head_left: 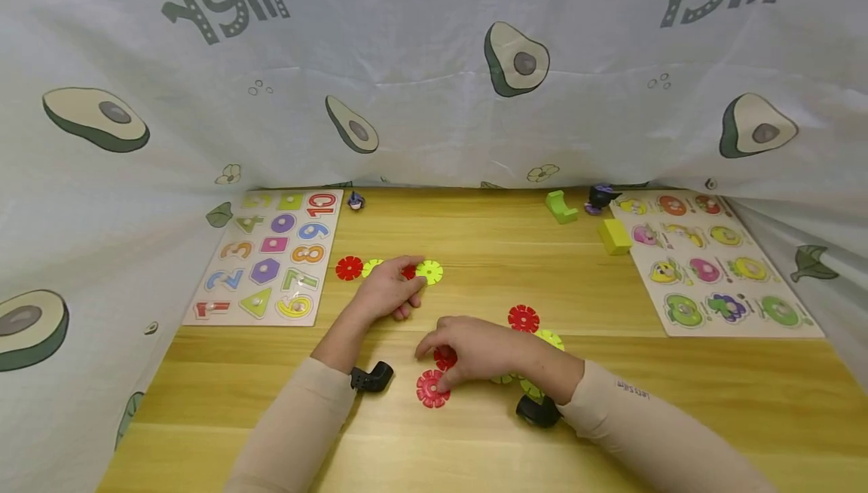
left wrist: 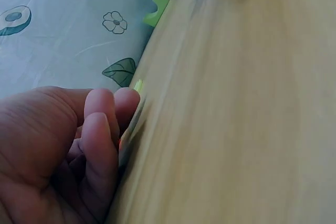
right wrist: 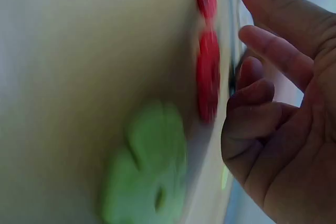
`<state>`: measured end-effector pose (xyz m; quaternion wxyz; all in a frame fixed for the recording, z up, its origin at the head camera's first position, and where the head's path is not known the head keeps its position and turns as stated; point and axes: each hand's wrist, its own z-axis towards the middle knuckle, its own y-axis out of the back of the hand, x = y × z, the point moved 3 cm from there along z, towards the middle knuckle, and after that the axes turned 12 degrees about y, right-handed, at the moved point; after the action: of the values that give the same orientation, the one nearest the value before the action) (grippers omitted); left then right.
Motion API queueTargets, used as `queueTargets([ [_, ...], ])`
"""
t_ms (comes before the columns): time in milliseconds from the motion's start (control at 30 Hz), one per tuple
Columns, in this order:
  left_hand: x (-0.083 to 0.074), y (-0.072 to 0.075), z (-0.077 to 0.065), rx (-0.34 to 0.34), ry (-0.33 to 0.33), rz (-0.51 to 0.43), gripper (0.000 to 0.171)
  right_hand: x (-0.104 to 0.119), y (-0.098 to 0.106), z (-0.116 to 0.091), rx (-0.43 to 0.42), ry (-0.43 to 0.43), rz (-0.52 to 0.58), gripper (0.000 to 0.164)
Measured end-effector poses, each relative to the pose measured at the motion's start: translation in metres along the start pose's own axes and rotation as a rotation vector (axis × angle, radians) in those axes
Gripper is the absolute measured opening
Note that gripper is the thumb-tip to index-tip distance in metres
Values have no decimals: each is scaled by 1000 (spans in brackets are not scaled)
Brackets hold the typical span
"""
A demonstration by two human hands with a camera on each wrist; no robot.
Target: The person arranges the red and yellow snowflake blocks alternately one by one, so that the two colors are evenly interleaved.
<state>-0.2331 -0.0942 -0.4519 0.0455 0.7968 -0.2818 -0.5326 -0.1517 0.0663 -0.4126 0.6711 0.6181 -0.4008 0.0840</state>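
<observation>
My left hand [head_left: 389, 289] is over a row of notched plastic discs, thumb and forefinger at the edge of a yellow disc [head_left: 429, 272] in a pinch. A sliver of that yellow disc [left wrist: 138, 85] shows past the fingertips in the left wrist view. Also in the row are a red disc [head_left: 349, 267] and another yellow disc [head_left: 372, 267], partly covered. My right hand [head_left: 478, 346] hovers with fingers loosely bent and thumb over a red disc [head_left: 432, 389]. A second red disc [head_left: 444, 359] is half hidden under it. The right wrist view shows the thumb apart from the discs.
Near the right forearm lie a red disc [head_left: 524, 319] and a yellow disc [head_left: 551, 339]. A number puzzle board [head_left: 325, 252] lies left, a fruit puzzle board [head_left: 685, 252] right. Green block [head_left: 560, 207], yellow block [head_left: 614, 237] and small dark figures [head_left: 600, 198] stand toward the back curtain.
</observation>
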Motion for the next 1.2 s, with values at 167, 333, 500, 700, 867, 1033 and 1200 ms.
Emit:
queueTargets([
  [167, -3, -4, 3, -24, 26, 48, 48, 13, -13, -2, 55, 29, -83, 47],
  [333, -3, -5, 4, -38, 42, 58, 45, 13, -16, -2, 46, -11, -111, 41],
  [500, 0, -2, 4, -41, 49, 19, 45, 8, -15, -4, -23, 0, 1, 30],
  [700, 2, 0, 4, -45, 55, 1, 43, -8, 4, -8, -185, -88, 232, 18],
  [867, 2, 0, 5, -51, 67, 2, 42, -39, 34, -7, -394, -338, 358, 21],
  [1033, 2, -1, 5, -51, 53, -6, 41, -73, 55, 0, -474, -552, 246, 28],
  [1200, 0, -3, 3, -36, 51, -8, 40, -84, 63, 9, -432, -621, 211, 34],
])
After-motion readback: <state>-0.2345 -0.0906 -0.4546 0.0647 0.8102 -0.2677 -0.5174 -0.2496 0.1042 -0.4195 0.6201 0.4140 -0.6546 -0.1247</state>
